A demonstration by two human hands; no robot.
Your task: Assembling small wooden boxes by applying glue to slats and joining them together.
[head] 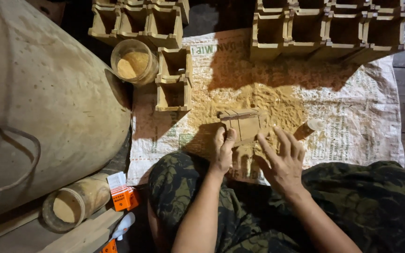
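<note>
- Head view: the person sat cross-legged on the floor, camouflage trousers [352, 206] in the lower frame, working over a printed woven sack [362, 107] spread flat.
- A small wooden box mould [244, 122] lay on a heap of sawdust [268, 100] at the middle of the sack, just ahead of the knees.
- The left hand [222, 151] pressed its thumb against the mould's near left edge; its grip was closed lightly on that edge, steadying it.
- The right hand [284, 161] lay with fingers spread, tips touching the mould's right side and the sawdust beside it; its grip was released, grasping nothing.
- A short pale stick [311, 127] stood in the sawdust just right of the right hand.
- Judgement: the step in hand appeared to be packing or seating the mould in the sawdust; the next move would call for a firm hold with both hands so the mould stays level.
- Stacks of like wooden boxes [329, 28] stood at the far edge, more [174, 77] at upper left, beside a glass jar [134, 61] of powder.
- A large rounded drum [43, 103] filled the left; a second jar [73, 204] and an orange carton [122, 197] lay near it.
</note>
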